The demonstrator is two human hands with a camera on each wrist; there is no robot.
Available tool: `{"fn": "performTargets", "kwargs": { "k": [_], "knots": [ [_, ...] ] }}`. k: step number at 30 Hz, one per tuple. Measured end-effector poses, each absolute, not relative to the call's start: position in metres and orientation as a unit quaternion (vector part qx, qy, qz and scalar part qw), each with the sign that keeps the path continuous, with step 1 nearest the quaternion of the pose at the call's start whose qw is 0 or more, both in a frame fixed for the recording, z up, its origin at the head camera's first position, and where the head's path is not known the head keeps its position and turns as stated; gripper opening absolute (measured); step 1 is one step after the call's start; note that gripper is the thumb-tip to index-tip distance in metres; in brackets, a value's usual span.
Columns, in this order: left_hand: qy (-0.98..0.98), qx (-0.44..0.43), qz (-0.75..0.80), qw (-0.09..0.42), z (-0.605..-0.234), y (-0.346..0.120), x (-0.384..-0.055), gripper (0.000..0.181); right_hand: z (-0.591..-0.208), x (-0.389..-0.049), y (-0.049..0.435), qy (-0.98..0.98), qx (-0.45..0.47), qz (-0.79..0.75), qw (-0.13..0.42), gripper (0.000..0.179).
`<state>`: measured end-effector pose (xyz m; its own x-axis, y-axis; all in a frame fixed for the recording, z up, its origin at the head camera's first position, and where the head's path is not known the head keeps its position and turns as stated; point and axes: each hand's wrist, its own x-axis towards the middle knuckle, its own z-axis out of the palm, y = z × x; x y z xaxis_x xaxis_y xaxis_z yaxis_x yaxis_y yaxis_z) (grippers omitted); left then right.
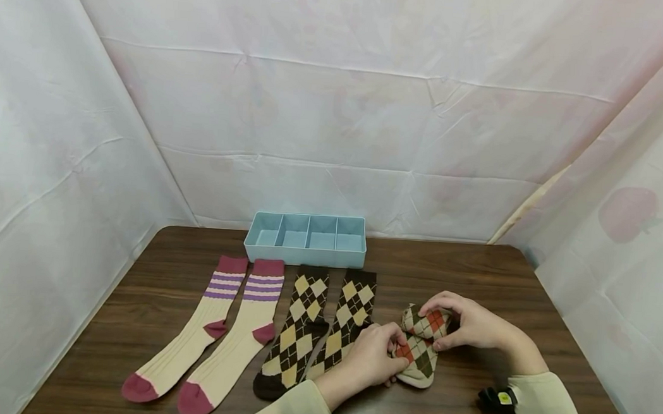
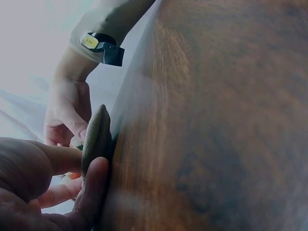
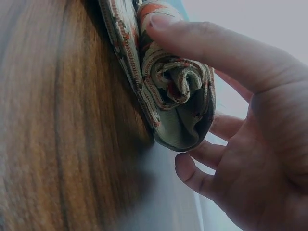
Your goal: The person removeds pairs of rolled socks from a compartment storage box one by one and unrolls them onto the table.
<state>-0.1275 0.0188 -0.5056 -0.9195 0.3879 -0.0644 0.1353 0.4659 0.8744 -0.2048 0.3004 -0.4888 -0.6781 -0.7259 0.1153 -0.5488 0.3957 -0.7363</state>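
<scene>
A pair of cream argyle socks [image 1: 421, 358] with red and green diamonds lies at the right of the table, its far part wound into a roll. My right hand [image 1: 475, 323] curls its fingers round that roll, thumb at the near side. In the right wrist view the roll's spiral end [image 3: 178, 82] faces the camera, the thumb pressed on top and flat layers beneath. With thumb and fingers my left hand [image 1: 372, 354] pinches the left side of the unrolled part. The left wrist view shows the cream end [image 2: 96, 132] between its fingers.
Brown-and-yellow argyle socks [image 1: 295, 331] lie flat left of my left hand, partly behind it. Farther left are cream socks [image 1: 232, 346] with maroon toes and purple stripes. A blue divided box [image 1: 305, 257] stands at the table's back edge, before a white curtain [image 1: 337, 119].
</scene>
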Motion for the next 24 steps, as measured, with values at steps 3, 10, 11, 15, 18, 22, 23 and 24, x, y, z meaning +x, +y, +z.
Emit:
{"fn": "performTargets", "kwargs": {
  "k": [3, 10, 11, 15, 18, 22, 23, 24],
  "knots": [
    [0.846, 0.154, 0.493, 0.129, -0.5051, 0.0184, -0.1274, 0.022, -0.4878, -0.2045, 0.2996, 0.832, -0.375, -0.391, 0.115, 0.05],
    [0.847, 0.155, 0.493, 0.128, -0.5046, 0.0185, -0.1268, 0.022, -0.4867, -0.2054, 0.3008, 0.87, -0.334, -0.353, 0.079, 0.034],
    [0.847, 0.155, 0.492, 0.128, -0.5046, 0.0185, -0.1267, 0.022, -0.4863, -0.2056, 0.3011, 0.876, -0.326, -0.348, 0.075, 0.031],
    [0.846, 0.155, 0.492, 0.131, -0.504, 0.0185, -0.1264, 0.022, -0.4848, -0.2062, 0.3013, 0.895, -0.284, -0.336, 0.07, 0.022],
    [0.845, 0.155, 0.493, 0.136, -0.503, 0.0181, -0.1263, 0.022, -0.4845, -0.207, 0.3007, 0.907, -0.252, -0.331, 0.064, 0.021],
    [0.842, 0.155, 0.497, 0.142, -0.5028, 0.0179, -0.1266, 0.022, -0.4853, -0.209, 0.3001, 0.918, -0.229, -0.321, 0.044, 0.025],
    [0.841, 0.155, 0.498, 0.143, -0.5029, 0.0179, -0.1267, 0.022, -0.4857, -0.2094, 0.2998, 0.92, -0.227, -0.317, 0.034, 0.025],
    [0.84, 0.155, 0.499, 0.143, -0.5032, 0.0179, -0.1268, 0.022, -0.4863, -0.2099, 0.2996, 0.922, -0.227, -0.314, 0.024, 0.026]
  ]
}}
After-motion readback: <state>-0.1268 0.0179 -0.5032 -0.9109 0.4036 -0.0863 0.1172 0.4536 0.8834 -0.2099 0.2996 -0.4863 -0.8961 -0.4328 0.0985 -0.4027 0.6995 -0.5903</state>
